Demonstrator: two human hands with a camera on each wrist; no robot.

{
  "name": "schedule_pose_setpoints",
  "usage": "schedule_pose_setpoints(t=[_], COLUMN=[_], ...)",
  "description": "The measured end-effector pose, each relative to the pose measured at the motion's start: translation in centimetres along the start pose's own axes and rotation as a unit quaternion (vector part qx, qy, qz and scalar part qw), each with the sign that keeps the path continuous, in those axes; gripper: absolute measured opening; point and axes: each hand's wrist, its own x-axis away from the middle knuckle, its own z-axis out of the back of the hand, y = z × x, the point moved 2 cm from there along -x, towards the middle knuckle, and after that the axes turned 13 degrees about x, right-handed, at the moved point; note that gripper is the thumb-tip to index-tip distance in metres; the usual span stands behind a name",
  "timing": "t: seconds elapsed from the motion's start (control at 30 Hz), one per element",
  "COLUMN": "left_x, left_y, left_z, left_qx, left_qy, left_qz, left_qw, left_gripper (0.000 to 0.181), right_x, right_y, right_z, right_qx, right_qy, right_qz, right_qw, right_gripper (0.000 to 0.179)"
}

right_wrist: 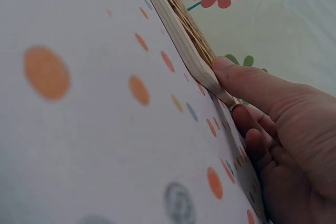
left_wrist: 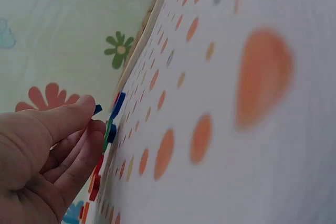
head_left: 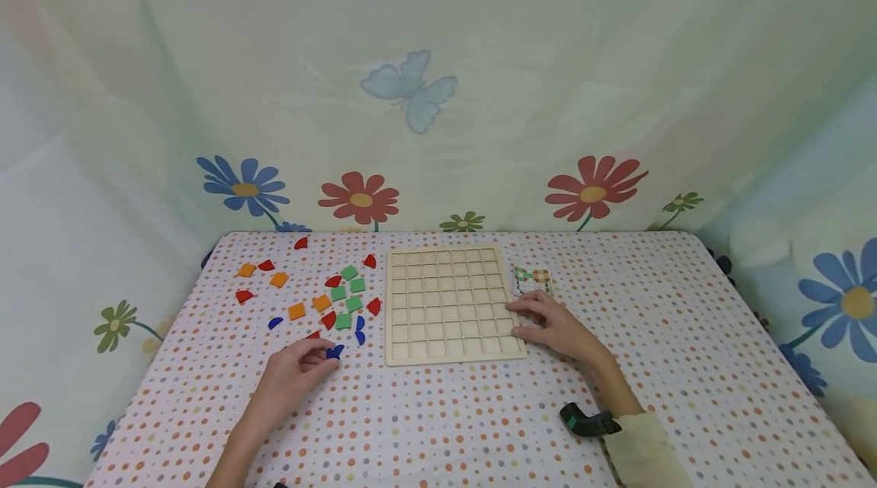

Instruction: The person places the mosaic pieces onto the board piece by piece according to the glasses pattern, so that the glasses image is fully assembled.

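Note:
My left hand (head_left: 293, 377) is at the left of the board, low over the table. Its thumb and fingertips pinch a small blue piece (head_left: 335, 352). Only a corner of this blue piece (left_wrist: 97, 109) shows past the thumb in the left wrist view. My right hand (head_left: 556, 326) touches the right edge of a square wooden grid board (head_left: 455, 358), thumb and fingers bent loosely. Seen from the right wrist, the thumb rests at the rim of the board (right_wrist: 181, 40), close to a corner. The board's square cells hold no pieces.
Left of the board lie scattered green squares (head_left: 343, 320), orange squares (head_left: 297, 311), red quarter-round pieces (head_left: 243, 295) and blue half-round pieces (head_left: 275, 323). Beyond the right hand lies a small printed pattern card (head_left: 531, 279). A dotted cloth (head_left: 438, 427) covers the table.

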Motion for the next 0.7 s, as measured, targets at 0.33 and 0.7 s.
schedule_pose_setpoints(t=[0.33,0.7], left_x=[-1.0,-2.6], left_y=[2.5,5.5], left_z=[-4.5,-9.6], left_qx=[0.042,0.029], left_qy=[-0.036,-0.105], left_qz=[-0.053,-0.139], left_qw=[0.997,0.9843], left_gripper=[0.022,0.023], right_x=[-0.1,-0.1], right_y=[0.0,-0.2], right_z=[0.0,0.1], right_qx=[-0.011,-0.016], right_qy=[-0.01,-0.017], right_qz=[0.004,-0.007], right_qw=[0.9999,0.9997], right_gripper=[0.041,0.042])
